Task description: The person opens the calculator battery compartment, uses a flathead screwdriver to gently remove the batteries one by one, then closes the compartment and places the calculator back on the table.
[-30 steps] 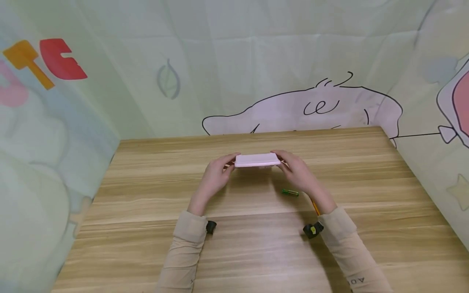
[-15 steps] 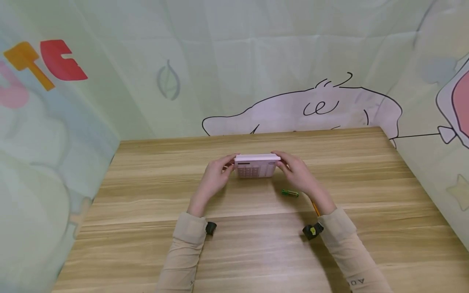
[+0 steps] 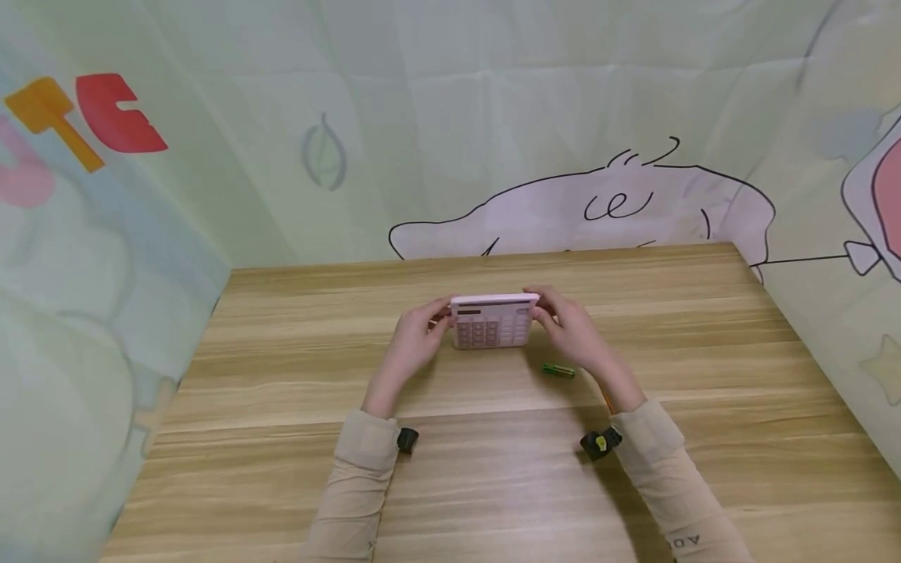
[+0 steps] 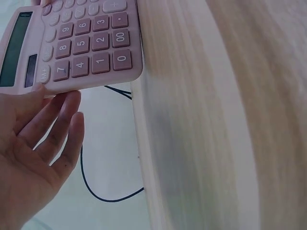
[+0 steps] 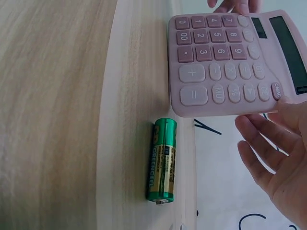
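A pink calculator [image 3: 493, 324] stands tilted up over the table, its keys and display turned towards me. Its lower edge is at or very near the wood. My left hand [image 3: 415, 336] pinches its left side near the top, thumb on the front and fingers behind. On the opposite side my right hand [image 3: 572, 332] grips it likewise, its thumb beside the ON/AC key [image 5: 277, 91]. In the right wrist view, a small dark mark shows at one end of the display [image 5: 288, 52]. The calculator's back is hidden.
A green and gold battery [image 3: 559, 371] lies on the wooden table [image 3: 281, 391], just in front of the right hand. A thin orange stick-like thing [image 3: 607, 400] is partly hidden under the right forearm. A printed curtain [image 3: 450, 141] hangs behind the table.
The calculator has tilted up between my hands: its key face was out of sight, and now keys and display show. Both hands keep their places, and the battery has not moved.
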`<state>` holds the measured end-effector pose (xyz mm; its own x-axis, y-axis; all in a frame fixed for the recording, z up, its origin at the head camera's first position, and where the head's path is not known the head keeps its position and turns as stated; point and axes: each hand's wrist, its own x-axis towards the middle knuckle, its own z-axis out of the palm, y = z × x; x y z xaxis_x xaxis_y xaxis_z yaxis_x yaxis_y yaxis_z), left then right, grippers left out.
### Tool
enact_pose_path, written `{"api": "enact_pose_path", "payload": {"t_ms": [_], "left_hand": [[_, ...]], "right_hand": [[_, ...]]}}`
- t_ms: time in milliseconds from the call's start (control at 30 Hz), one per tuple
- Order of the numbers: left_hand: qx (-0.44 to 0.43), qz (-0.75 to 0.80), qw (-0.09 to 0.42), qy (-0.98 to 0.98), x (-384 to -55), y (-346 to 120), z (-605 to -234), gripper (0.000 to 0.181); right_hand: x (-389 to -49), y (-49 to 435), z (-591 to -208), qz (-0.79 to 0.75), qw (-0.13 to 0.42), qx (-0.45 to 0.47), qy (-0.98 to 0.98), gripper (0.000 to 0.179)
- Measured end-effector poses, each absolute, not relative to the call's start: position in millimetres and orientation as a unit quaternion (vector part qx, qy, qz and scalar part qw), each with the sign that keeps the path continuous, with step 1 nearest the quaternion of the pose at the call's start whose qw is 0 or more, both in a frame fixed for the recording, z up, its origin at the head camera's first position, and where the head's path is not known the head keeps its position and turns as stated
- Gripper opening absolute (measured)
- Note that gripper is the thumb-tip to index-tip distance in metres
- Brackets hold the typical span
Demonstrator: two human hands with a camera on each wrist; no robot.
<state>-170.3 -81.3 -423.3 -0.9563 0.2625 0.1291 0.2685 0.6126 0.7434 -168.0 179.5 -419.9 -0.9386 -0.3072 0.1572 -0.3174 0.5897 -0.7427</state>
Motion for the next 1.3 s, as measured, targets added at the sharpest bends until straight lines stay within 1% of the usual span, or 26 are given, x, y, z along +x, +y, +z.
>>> {"api": "enact_pose_path", "payload": {"t_ms": [167, 467, 667, 867, 1100, 1300], "left_hand": [[-0.141, -0.427, 0.005, -0.893, -170.7, -80.4, -424.4, 0.037], [-0.119, -0.457, 0.016, -0.882, -169.8, -77.6, -425.5, 0.036], [-0.103, -0.475, 0.035, -0.873, -169.7, -75.2, -427.7, 0.035], [-0.085, -0.492, 0.042, -0.866, -170.5, -74.1, -430.7, 0.034], [-0.061, -0.494, 0.044, -0.866, -171.5, -71.7, -431.9, 0.035], [-0.039, -0.501, 0.062, -0.862, -170.5, -68.5, -435.4, 0.034]], "right_hand": [[-168.3, 179.1, -420.0, 0.431, 0.013, 0.163, -0.887, 0.03], [-168.5, 177.0, -422.5, 0.451, 0.027, 0.142, -0.881, 0.024], [-167.2, 173.8, -423.1, 0.457, 0.029, 0.13, -0.879, 0.025], [-165.8, 172.3, -425.9, 0.477, 0.022, 0.116, -0.871, 0.026], [-163.6, 169.0, -426.2, 0.498, 0.028, 0.1, -0.861, 0.033], [-163.0, 168.2, -427.5, 0.522, 0.007, 0.087, -0.849, 0.039]]}}
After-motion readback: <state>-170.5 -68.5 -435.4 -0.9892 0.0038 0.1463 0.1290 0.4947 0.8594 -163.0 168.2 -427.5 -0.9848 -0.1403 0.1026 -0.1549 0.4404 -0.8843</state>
